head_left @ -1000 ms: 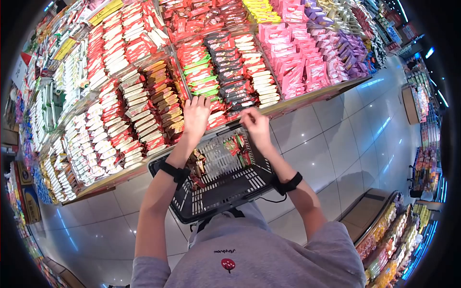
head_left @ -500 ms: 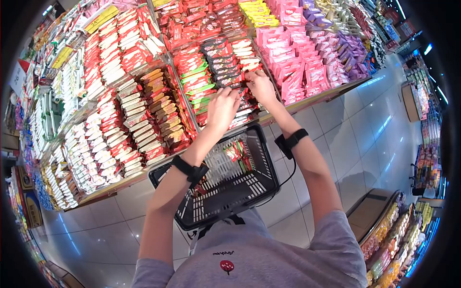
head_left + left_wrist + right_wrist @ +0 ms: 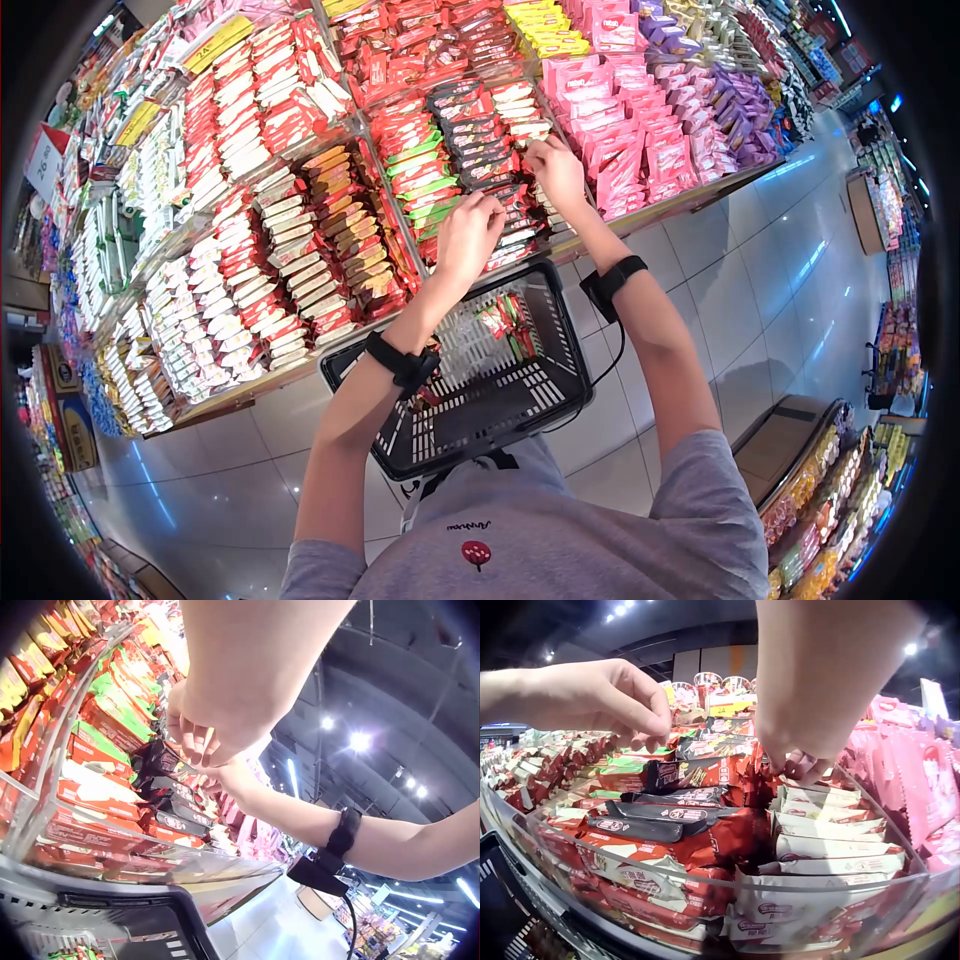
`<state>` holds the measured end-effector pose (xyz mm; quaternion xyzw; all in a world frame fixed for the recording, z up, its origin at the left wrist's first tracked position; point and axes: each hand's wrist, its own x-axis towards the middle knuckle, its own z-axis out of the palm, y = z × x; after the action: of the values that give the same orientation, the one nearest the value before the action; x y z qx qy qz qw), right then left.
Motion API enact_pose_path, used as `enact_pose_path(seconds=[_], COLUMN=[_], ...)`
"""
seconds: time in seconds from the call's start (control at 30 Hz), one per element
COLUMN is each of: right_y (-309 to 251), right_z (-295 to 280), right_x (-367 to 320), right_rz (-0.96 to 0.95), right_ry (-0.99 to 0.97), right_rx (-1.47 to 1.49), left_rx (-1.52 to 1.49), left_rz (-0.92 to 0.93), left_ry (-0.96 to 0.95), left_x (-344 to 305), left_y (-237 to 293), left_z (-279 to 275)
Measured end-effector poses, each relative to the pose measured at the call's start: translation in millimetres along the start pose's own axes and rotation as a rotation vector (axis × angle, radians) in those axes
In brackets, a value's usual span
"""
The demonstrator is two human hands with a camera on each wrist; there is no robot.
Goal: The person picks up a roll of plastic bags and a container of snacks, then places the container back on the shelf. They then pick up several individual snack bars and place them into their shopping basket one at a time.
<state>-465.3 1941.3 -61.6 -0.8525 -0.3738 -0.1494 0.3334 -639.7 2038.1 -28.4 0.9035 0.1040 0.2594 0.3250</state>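
Note:
My left hand [image 3: 468, 237] hovers over the black-wrapped snack packs [image 3: 694, 772], fingers loosely bent with nothing in them in the right wrist view. Ahead and to the right, my right hand [image 3: 556, 172] dips its curled fingertips into the top of the white-and-red snack packs [image 3: 832, 844]. The packs beside it partly hide those fingertips, and I cannot tell whether they pinch one. Green-and-red packs [image 3: 425, 180] fill the row left of the black ones. A black shopping basket [image 3: 480, 450] sits below my hands with a few small colourful packs [image 3: 508, 325] inside.
A clear plastic wall [image 3: 840, 885] fronts the bin. Pink packs [image 3: 615, 140] stand to the right, brown-and-orange packs [image 3: 350, 220] to the left. The tiled floor [image 3: 700, 320] runs along the display, with another snack stand [image 3: 810, 480] behind at right.
Both hands have moved forward from above the basket's far edge to over the snack bin. The right hand went farther in, to the white-and-red row; the left stopped over the black row.

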Motion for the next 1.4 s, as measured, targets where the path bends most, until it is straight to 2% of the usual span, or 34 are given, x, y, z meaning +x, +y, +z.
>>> enact_pose_path(seconds=[0.07, 0.13, 0.17, 0.2, 0.23, 0.3, 0.33, 0.43, 0.47, 0.53, 0.7, 0.73, 0.83, 0.87, 0.97, 1.1, 1.13, 1.23, 1.4], right_y=[3.9, 3.4, 4.3, 12.3, 1.0, -19.5, -21.2, -51.8, -62.6, -78.8, -80.6, -77.4, -62.2, -54.2, -53.7, -24.6, -18.4, -4.8, 12.6], right_z=[-4.1, -15.5, -20.4, -19.2, -30.7, -56.8, -59.7, -66.9, -69.9, -73.6, -80.1, -82.9, -89.1, -88.0, -95.6, -82.7, -81.9, -79.7, -52.8], right_x=[0.3, 4.3, 5.9, 7.8, 7.9, -0.5, -10.2, -49.3, -60.5, -78.5, -89.5, -87.2, -67.2, -60.0, -38.0, -22.7, -16.4, 6.7, 16.5], right_rz=[0.09, 0.094, 0.097, 0.225, 0.293, 0.43, 0.402, 0.235, 0.152, -0.007, -0.037, -0.05, -0.07, -0.05, -0.262, -0.349, -0.369, -0.274, -0.274], right_ry=[0.053, 0.185, 0.252, 0.256, 0.293, 0.365, 0.352, 0.303, 0.278, 0.242, 0.138, 0.133, 0.202, 0.147, -0.059, -0.202, -0.185, -0.08, -0.234], right_rx=[0.144, 0.186, 0.208, 0.58, 0.679, 0.877, 0.883, 0.761, 0.626, 0.44, 0.457, 0.465, 0.306, 0.232, 0.081, 0.051, -0.019, -0.042, -0.029], left_rx=[-0.026, -0.049, -0.151, -0.253, -0.354, -0.885, -1.152, -1.446, -1.471, -1.398, -1.246, -1.099, -0.744, -0.633, -0.489, -0.457, -0.381, -0.258, -0.305], left_rz=[-0.035, -0.068, -0.071, -0.075, -0.079, -0.347, -0.485, -0.716, -0.749, -0.657, -0.576, -0.475, -0.243, -0.21, 0.015, 0.055, 0.104, 0.058, -0.024], left_ry=[-0.007, -0.023, -0.056, -0.09, -0.125, -0.244, -0.301, -0.324, -0.334, -0.287, -0.257, -0.197, -0.173, -0.141, -0.095, -0.021, 0.073, 0.274, 0.266], left_x=[0.0, 0.2, 1.5, 2.8, 4.3, 8.4, 10.1, 18.0, 20.3, 18.9, 19.5, 23.4, 32.1, 33.4, 36.0, 44.1, 48.8, 54.5, 42.7], left_y=[0.3, 0.1, -1.1, -3.5, -3.8, 0.1, 6.8, 33.3, 37.0, 31.7, 16.0, 11.9, 12.1, 19.7, 14.3, 17.5, 16.4, 9.1, 5.3], left_z=[0.7, 2.3, 3.5, 5.7, 6.0, 7.5, 5.5, -8.8, -8.3, 7.4, 23.7, 26.5, 22.7, 19.3, 32.7, 33.8, 34.4, 34.3, 31.1])
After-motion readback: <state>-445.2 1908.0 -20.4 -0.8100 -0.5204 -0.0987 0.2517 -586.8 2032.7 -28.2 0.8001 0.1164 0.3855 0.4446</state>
